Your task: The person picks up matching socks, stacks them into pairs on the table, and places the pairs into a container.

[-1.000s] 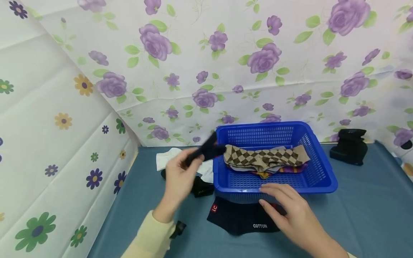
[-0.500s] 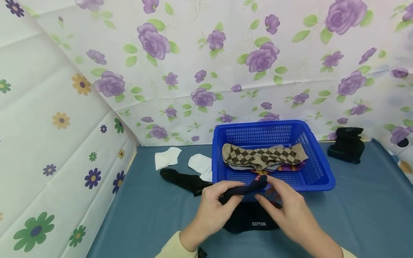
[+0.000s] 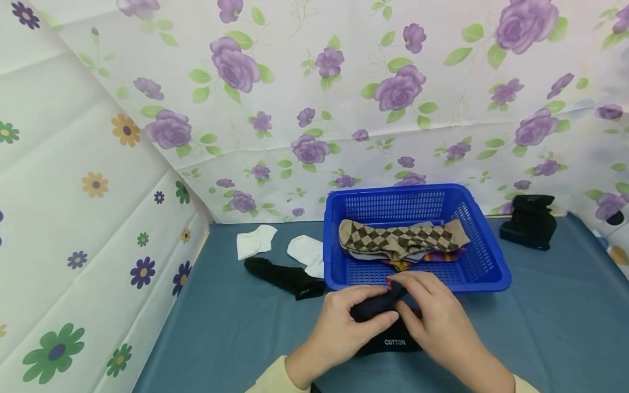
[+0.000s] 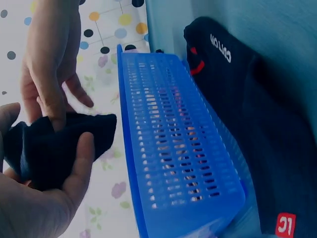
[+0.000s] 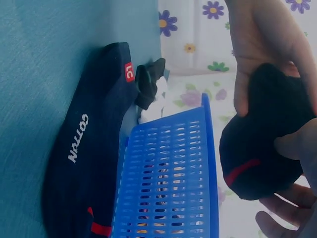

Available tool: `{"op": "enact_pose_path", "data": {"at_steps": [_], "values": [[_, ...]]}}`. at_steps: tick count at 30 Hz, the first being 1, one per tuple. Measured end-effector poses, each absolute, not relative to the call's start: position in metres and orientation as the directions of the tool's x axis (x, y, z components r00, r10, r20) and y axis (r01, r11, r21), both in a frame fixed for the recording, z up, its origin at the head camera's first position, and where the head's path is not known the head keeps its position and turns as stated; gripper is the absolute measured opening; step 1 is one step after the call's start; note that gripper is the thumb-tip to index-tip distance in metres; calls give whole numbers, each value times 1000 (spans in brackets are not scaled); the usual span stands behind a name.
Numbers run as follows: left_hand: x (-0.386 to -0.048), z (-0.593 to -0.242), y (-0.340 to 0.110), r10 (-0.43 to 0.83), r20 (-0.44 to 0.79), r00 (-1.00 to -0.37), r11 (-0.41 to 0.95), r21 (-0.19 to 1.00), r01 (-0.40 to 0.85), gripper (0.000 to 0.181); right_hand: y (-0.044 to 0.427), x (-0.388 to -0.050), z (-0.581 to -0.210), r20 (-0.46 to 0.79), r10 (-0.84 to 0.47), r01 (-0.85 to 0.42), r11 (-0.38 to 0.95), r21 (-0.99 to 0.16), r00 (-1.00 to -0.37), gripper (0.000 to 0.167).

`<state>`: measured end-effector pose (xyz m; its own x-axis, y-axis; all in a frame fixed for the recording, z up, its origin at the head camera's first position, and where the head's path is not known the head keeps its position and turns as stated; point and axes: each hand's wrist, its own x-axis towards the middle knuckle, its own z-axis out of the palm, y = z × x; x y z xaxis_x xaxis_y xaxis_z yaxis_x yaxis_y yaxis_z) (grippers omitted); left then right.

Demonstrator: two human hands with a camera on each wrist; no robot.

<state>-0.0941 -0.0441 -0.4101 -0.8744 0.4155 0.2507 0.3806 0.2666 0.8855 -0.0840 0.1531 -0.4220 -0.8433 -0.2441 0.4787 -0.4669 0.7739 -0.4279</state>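
Observation:
A dark navy sock [image 3: 372, 307] with a red patch is held up between both hands, in front of the basket. My left hand [image 3: 336, 327] grips it, thumb on the near side. At its other end my right hand [image 3: 437, 314] pinches the cloth with thumb and fingers. A red stripe shows on this held sock [image 5: 277, 124] in the right wrist view. Beneath the hands a matching sock [image 3: 388, 345] lettered COTTON lies flat on the table, partly covered by them in the head view. Both wrist views show that flat sock [image 5: 86, 129] more fully, with its red LC label.
Behind the hands stands a blue plastic basket [image 3: 496, 262] holding a tan checkered sock [image 3: 403, 240] over several others. To its left lie white socks [image 3: 255, 242] and a black sock [image 3: 282, 277]. A black bundle [image 3: 529, 222] sits right of the basket. Flowered sheeting [image 3: 275, 98] rises behind.
The left hand has brought the held sock rightward from beside the basket to its front. The right hand now pinches the sock too, and both hands have come close together.

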Motion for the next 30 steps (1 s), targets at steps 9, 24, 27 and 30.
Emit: {"op": "enact_pose_path", "data": {"at_steps": [9,24,27,30], "values": [[-94,-404,-36,401,108,-909,324,912,252,40,154,-87,-422,513,-329,-551,747,-372,-793,39],[-106,-400,-48,287,243,-927,323,886,332,27,157,-83,-419,508,-345,-558,748,-358,-789,72],[-111,-396,-55,188,270,-944,294,902,316,24,161,-84,-421,562,-352,-600,722,-346,-748,64],[-117,-391,-64,94,282,-955,254,920,297,23,165,-85,-423,625,-371,-662,674,-327,-687,47]]}}
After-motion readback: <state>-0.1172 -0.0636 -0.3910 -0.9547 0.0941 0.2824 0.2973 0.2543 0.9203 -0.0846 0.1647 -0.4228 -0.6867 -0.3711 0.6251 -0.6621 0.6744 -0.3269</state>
